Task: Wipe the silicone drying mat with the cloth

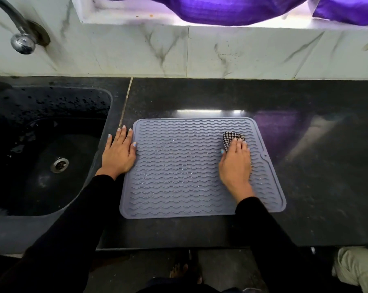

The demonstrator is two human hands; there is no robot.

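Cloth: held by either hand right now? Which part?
The right hand presses the checked cloth flat on the silicone mat, covering its near part. The left hand lies flat on the mat's left edge.

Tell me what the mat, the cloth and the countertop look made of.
Mat: grey, matte, probably silicone or rubber, with moulded wavy ridges and a raised rim. Cloth: woven fabric, black-and-white check, crumpled. Countertop: dark speckled polished stone, likely granite, reflecting the window.
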